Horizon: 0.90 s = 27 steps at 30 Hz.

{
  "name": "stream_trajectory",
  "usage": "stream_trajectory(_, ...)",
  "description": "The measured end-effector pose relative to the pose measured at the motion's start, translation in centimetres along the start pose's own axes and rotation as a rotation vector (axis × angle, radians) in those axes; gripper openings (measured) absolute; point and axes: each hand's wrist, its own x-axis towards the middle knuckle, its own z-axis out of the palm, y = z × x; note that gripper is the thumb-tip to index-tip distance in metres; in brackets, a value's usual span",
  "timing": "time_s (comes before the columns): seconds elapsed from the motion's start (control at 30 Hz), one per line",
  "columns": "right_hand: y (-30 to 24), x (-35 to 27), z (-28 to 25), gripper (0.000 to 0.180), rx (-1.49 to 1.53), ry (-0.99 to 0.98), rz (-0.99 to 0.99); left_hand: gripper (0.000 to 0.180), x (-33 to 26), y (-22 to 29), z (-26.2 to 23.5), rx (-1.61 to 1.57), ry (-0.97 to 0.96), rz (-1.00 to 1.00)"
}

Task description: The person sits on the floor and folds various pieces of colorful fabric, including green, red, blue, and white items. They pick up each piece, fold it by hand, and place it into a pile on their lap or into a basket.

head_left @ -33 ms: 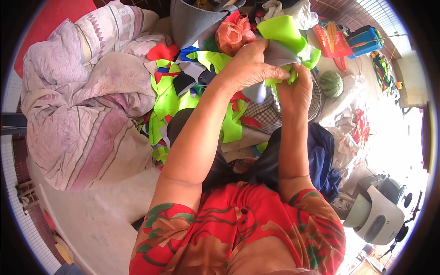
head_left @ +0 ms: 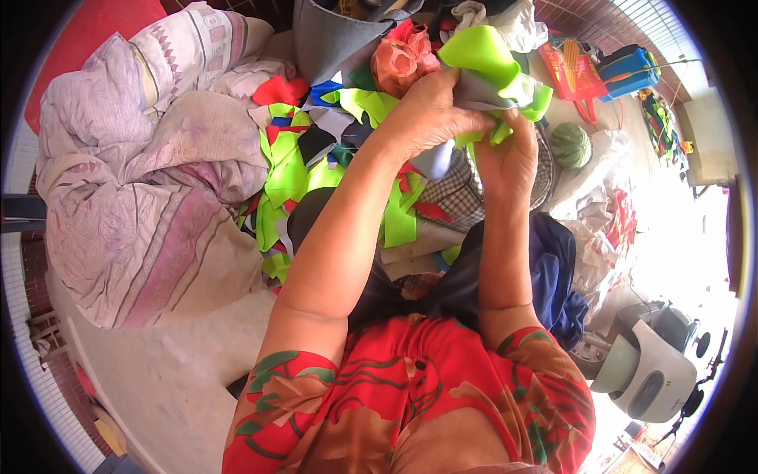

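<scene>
Gripping the neon-green fabric piece [head_left: 482, 59], both hands [head_left: 430, 118] remain clenched, unmoved since before.

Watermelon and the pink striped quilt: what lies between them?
In the head view, between the watermelon and the quilt lie a heap of green, red and blue fabric scraps, checked cloth and the left forearm.

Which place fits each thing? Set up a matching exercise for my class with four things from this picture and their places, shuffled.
Things:
1. neon green cloth
2. striped blanket
3. watermelon
4. grey and white appliance

Places:
A. far left, bunched in a heap
B. lower right
C. held by the left hand and right hand
D. right of the hands

Pairs: 1-C, 2-A, 3-D, 4-B
</scene>
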Motion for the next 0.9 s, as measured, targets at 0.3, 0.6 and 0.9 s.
stream_trajectory(0.3, -1.4, -0.7, -0.9, 0.032, -0.08, 0.17, -0.101, 0.027, -0.2, 0.4, -0.6, -0.376, 0.194, 0.001)
stream_trajectory(0.6, -2.1, -0.9, -2.7, 0.032, -0.088, 0.116, -0.112, 0.03, -0.5, 1.5, -1.1, -0.667, 0.093, -0.058)
stream_trajectory(0.9, -0.7, -0.2, -0.6, 0.038, -0.363, 0.136, -0.106, 0.036, -0.1, 0.3, 0.0, -0.338, 0.078, -0.131)
